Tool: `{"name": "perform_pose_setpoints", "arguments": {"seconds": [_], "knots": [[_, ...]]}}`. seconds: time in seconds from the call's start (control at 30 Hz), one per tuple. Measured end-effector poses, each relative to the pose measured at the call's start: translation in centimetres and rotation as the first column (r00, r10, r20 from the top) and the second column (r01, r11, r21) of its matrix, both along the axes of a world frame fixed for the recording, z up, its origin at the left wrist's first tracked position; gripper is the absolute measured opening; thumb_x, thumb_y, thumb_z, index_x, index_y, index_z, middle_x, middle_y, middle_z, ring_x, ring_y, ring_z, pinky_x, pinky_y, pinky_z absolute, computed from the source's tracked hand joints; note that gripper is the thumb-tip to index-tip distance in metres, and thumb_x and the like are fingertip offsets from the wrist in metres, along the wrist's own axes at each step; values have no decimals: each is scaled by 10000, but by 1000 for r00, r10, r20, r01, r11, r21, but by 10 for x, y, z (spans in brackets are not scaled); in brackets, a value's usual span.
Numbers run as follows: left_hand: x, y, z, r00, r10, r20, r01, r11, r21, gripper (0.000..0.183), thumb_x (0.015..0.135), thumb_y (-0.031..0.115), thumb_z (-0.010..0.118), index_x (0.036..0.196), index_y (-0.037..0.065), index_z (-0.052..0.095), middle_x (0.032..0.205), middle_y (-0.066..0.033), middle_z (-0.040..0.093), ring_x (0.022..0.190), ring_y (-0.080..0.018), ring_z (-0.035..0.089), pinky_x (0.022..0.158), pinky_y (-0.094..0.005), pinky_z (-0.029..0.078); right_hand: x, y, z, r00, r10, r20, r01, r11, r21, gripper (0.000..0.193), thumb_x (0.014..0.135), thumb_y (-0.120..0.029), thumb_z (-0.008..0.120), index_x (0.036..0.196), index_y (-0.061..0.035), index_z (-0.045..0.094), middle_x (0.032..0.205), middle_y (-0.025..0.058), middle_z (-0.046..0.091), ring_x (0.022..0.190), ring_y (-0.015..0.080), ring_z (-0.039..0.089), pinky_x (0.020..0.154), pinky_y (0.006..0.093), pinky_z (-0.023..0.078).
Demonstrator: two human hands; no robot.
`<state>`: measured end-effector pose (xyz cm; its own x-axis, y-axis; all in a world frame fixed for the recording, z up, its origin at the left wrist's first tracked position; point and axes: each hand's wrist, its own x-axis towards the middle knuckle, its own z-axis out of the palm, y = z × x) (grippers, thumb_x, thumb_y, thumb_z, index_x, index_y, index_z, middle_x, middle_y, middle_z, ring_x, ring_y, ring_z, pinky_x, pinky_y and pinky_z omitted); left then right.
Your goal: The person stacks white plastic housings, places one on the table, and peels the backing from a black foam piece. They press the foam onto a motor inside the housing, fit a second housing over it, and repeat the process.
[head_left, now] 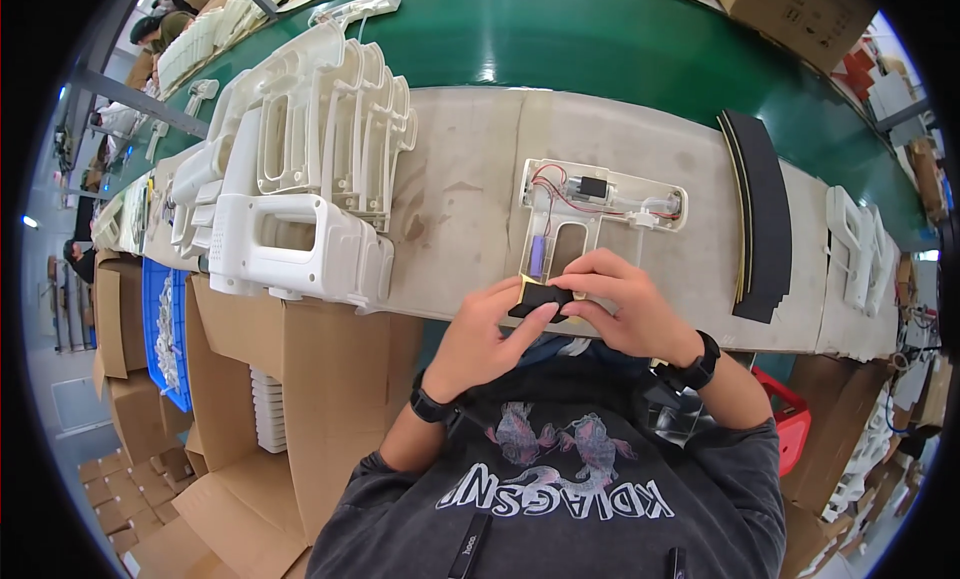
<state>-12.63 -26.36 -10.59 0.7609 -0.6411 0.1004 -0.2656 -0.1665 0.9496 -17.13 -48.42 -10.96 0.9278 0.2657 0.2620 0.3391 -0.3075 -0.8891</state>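
Note:
Close to the bench's near edge, a small black foam piece (541, 298) with yellowish backing showing is pinched between my two hands. My left hand (485, 337) is closed on its left part, thumb across the front. Fingertips of my right hand (628, 304) press together at its right end. Just beyond my hands lies an open white plastic housing half (607, 212) with a handle loop. Inside it sit a motor with a black block (592, 188), red wires (545, 184) and a purple cylindrical cell (538, 254). My hands partly hide the housing's lower end.
At left stand stacked white housing shells (300, 244). A stack of black foam strips (762, 219) lies at right, with more white shells (850, 244) beyond. Behind the bench runs a green conveyor (560, 49). Cardboard boxes (345, 409) and a blue crate (163, 329) stand lower left; a red stool (788, 419) is at lower right.

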Motion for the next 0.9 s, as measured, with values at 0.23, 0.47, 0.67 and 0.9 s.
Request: {"name": "perform_pose_setpoints", "arguments": {"seconds": [0.23,0.47,0.67,0.9], "knots": [[6,38,-2,923,-94,-373,68,994,-83,214,974,156,631,1100,-10,675,937,-58,702,831,-139,647,749,-301,508,25,-16,-11,985,14,-171,15,985,170,318,849,31,672,1160,-37,671,1051,107,622,989,286,598,873,373,497],[9,47,-26,739,341,-582,-431,902,-18,269,996,250,611,989,-2,707,834,15,661,727,-49,528,702,-226,439,53,-4,0,916,300,265,-66,766,-639,456,720,64,642,1165,-33,662,1171,76,594,1113,275,550,986,395,460],[3,47,-28,683,349,-642,-493,868,-53,266,996,250,607,996,4,709,856,1,681,728,-56,543,709,-227,450,61,-1,-3,918,340,205,-131,746,-653,512,676,74,642,1173,-44,668,1204,62,584,1152,273,527,1023,385,437],[9,42,-25,691,303,-656,-480,871,-103,250,997,229,603,1061,7,697,922,-16,699,793,-63,586,733,-235,472,56,-12,8,969,210,130,-134,888,-440,490,808,72,640,1280,-57,613,1223,69,581,1119,266,553,971,376,476]]}}
